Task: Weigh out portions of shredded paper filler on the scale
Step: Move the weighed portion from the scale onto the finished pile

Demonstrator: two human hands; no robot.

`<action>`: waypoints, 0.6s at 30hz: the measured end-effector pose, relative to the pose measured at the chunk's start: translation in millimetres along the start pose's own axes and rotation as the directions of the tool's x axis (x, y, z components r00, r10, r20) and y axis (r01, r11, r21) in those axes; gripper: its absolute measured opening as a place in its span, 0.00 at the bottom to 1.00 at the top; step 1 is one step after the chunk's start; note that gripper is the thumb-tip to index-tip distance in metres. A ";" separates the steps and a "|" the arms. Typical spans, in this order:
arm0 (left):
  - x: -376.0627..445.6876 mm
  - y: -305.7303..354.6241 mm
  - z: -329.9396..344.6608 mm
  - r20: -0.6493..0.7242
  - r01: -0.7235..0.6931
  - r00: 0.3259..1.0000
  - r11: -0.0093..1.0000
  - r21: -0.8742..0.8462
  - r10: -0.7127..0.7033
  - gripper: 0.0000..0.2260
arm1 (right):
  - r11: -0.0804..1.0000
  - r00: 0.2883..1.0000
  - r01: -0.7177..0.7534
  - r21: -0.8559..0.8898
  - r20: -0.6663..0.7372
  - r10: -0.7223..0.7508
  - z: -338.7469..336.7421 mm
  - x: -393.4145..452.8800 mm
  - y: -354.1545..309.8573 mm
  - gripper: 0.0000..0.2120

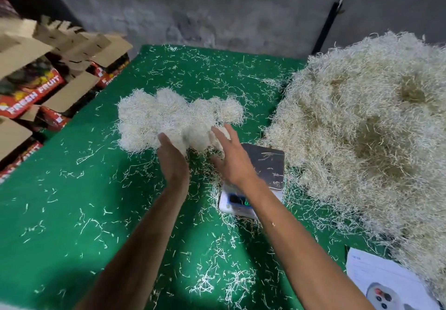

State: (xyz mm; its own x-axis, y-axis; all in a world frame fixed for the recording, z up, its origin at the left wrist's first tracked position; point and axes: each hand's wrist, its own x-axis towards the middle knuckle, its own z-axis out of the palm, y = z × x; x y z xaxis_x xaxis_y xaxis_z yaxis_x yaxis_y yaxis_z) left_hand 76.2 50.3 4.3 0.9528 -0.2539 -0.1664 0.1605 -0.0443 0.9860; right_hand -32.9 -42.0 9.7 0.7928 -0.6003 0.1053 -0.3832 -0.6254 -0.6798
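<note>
Both hands, left hand (172, 162) and right hand (233, 157), grip wide, touch weighed portions (169, 119).

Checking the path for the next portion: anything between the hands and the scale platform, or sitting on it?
Nothing bulky. The scale platform carries only a few loose shreds. The right hand hovers at its left edge, and the left hand is further left. Both are open by the small heap of portions.
</note>
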 end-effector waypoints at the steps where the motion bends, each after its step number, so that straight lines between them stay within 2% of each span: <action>1: 2.1 -4.5 -4.3 0.021 0.004 1.000 0.999 0.036 -0.005 0.33 | 0.999 1.000 -0.009 -0.048 0.004 0.009 -2.8 3.1 4.5 0.35; 3: 0.8 -17.1 -1.5 0.055 0.012 0.998 0.996 0.085 -0.017 0.31 | 0.992 0.999 -0.041 -0.116 -0.010 0.040 -9.9 -2.0 22.4 0.30; 6: -14.9 -38.7 21.0 0.110 0.118 0.985 0.984 0.131 -0.133 0.32 | 0.980 0.990 -0.141 -0.139 -0.036 0.137 -17.8 -23.9 66.5 0.23; 10: -42.0 -63.5 71.0 0.286 0.249 0.915 0.957 0.152 -0.284 0.30 | 0.929 0.950 -0.295 -0.224 -0.173 0.260 -34.4 -46.9 135.6 0.22; 12: -55.0 -67.4 99.1 0.367 0.269 0.876 0.948 0.171 -0.315 0.29 | 0.883 0.921 -0.372 -0.284 -0.233 0.313 -48.0 -47.2 169.6 0.25; 14: -64.0 -69.8 125.2 0.424 0.289 0.843 0.943 0.165 -0.332 0.27 | 0.844 0.910 -0.406 -0.350 -0.237 0.340 -63.2 -35.5 201.6 0.33; 16: -67.1 -73.6 149.0 0.482 0.285 0.809 0.942 0.179 -0.336 0.28 | 0.820 0.933 -0.360 -0.445 -0.166 0.319 -73.2 -15.2 228.4 0.41; 18: -66.8 -80.4 170.2 0.542 0.275 0.762 0.935 0.222 -0.353 0.30 | 0.808 0.958 -0.277 -0.520 -0.081 0.276 -73.3 6.0 249.8 0.40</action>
State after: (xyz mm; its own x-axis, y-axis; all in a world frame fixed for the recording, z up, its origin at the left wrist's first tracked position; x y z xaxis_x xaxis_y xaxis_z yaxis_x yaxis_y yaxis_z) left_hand -44.2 -93.7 -64.1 0.5299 -0.7019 -0.4760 0.3548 -0.3262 0.8762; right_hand -158.6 -238.4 -106.2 0.6151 -0.7880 -0.0278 -0.7756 -0.5983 -0.2015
